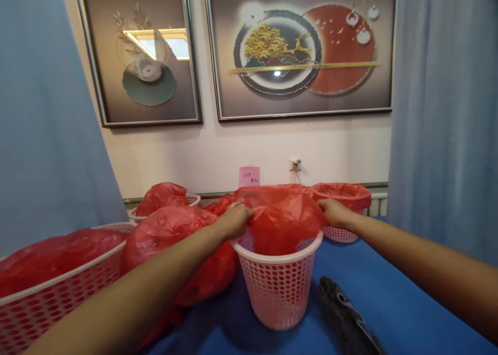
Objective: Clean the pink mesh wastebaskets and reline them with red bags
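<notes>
A red plastic bag point(278, 215) is stretched between my two hands, its lower part hanging inside a pink perforated basket point(278, 287). My left hand point(238, 219) is closed on the bag's left edge, just above the basket rim. On the other side, my right hand point(333, 213) grips the bag's right edge. The basket stands upright on a blue surface, and red film shows through its holes.
A filled red bag point(179, 251) bulges left of the basket. A large pink basket point(73, 277) with red plastic stands further left. Behind right is a red-lined basket point(342, 233). A dark, elongated object point(348, 313) lies on the blue cloth point(412, 292). Blue curtains hang both sides.
</notes>
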A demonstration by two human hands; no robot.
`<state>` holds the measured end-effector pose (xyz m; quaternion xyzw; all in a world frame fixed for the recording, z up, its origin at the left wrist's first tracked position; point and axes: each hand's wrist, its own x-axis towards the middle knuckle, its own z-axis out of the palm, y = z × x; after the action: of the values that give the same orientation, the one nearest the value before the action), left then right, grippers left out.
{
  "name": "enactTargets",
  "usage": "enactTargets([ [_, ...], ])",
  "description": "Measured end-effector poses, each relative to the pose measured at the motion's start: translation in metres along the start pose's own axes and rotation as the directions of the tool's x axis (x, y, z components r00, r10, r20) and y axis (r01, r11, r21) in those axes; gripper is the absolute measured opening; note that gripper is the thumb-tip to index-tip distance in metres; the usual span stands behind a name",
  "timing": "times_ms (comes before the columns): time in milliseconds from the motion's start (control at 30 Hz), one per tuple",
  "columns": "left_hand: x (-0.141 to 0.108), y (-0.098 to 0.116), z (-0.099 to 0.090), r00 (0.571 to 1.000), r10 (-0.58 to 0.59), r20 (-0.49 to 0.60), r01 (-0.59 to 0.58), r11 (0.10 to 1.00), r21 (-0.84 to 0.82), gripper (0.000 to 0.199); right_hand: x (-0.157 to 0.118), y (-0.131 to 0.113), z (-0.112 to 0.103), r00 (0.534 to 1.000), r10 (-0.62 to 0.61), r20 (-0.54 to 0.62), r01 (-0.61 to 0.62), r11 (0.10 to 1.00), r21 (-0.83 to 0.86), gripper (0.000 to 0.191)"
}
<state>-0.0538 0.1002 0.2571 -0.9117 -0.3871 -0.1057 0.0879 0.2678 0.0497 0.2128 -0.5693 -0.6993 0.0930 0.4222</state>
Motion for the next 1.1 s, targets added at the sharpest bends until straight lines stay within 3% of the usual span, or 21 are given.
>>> enactTargets([
  [133, -0.038, -0.029, 0.001, 0.995, -0.089, 0.040, 0.091, 0.993, -0.070, 0.016, -0.008, 0.024, 0.001, 0.996, 0.066, 0.058, -0.062, 0.996, -0.066, 0.017],
  [200, -0.049, -0.031, -0.006, 0.995, -0.100, 0.029, 0.103, 0.986, -0.134, 0.010, -0.003, 0.026, -0.002, 0.995, 0.072, 0.063, -0.067, 0.994, -0.082, 0.015],
  [267, -0.055, -0.023, -0.015, 0.995, -0.095, -0.005, 0.092, 0.977, -0.194, 0.026, 0.001, 0.020, -0.007, 0.998, 0.054, 0.036, -0.051, 0.995, -0.090, 0.009],
  [367, -0.058, 0.000, -0.023, 0.996, -0.069, -0.054, 0.053, 0.966, -0.255, 0.057, -0.002, -0.002, -0.013, 0.989, -0.099, -0.114, 0.090, 0.992, -0.088, 0.023],
  [433, -0.058, 0.016, -0.022, 0.995, -0.025, -0.098, -0.003, 0.962, -0.273, 0.059, -0.012, -0.018, -0.014, 0.939, -0.293, -0.177, 0.291, 0.956, -0.039, 0.032],
  [500, -0.057, 0.026, -0.018, 0.991, 0.013, -0.137, -0.050, 0.962, -0.268, 0.039, -0.023, -0.026, -0.013, 0.892, -0.439, -0.106, 0.446, 0.893, 0.054, 0.037],
  [533, -0.057, 0.027, -0.015, 0.989, 0.021, -0.147, -0.059, 0.965, -0.257, 0.028, -0.027, -0.026, -0.011, 0.891, -0.454, -0.012, 0.454, 0.887, 0.086, 0.036],
  [633, -0.058, 0.019, -0.006, 0.990, -0.008, -0.138, -0.023, 0.975, -0.220, 0.020, -0.027, -0.009, -0.004, 0.928, -0.278, 0.250, 0.287, 0.958, -0.002, 0.022],
  [733, -0.064, 0.005, -0.006, 0.988, -0.058, -0.145, 0.026, 0.977, -0.213, 0.024, -0.017, 0.007, -0.003, 0.964, -0.120, 0.237, 0.147, 0.984, -0.100, 0.018],
  [800, -0.070, 0.005, -0.011, 0.987, -0.068, -0.144, 0.031, 0.970, -0.242, 0.037, -0.014, 0.004, -0.007, 0.972, -0.128, 0.196, 0.142, 0.988, -0.061, 0.026],
  [900, -0.074, 0.018, -0.022, 0.995, -0.011, -0.098, -0.025, 0.935, -0.355, 0.061, -0.020, -0.024, -0.012, 0.941, -0.215, 0.263, 0.180, 0.972, 0.150, 0.035],
  [1000, -0.064, 0.032, -0.026, 0.991, 0.066, -0.118, -0.103, 0.936, -0.338, 0.041, -0.029, -0.055, -0.009, 0.864, -0.332, 0.378, 0.248, 0.935, 0.255, 0.040],
  [1100, -0.048, 0.033, -0.021, 0.987, 0.081, -0.140, -0.111, 0.969, -0.223, 0.011, -0.027, -0.064, 0.003, 0.831, -0.351, 0.432, 0.410, 0.911, -0.048, 0.010],
])
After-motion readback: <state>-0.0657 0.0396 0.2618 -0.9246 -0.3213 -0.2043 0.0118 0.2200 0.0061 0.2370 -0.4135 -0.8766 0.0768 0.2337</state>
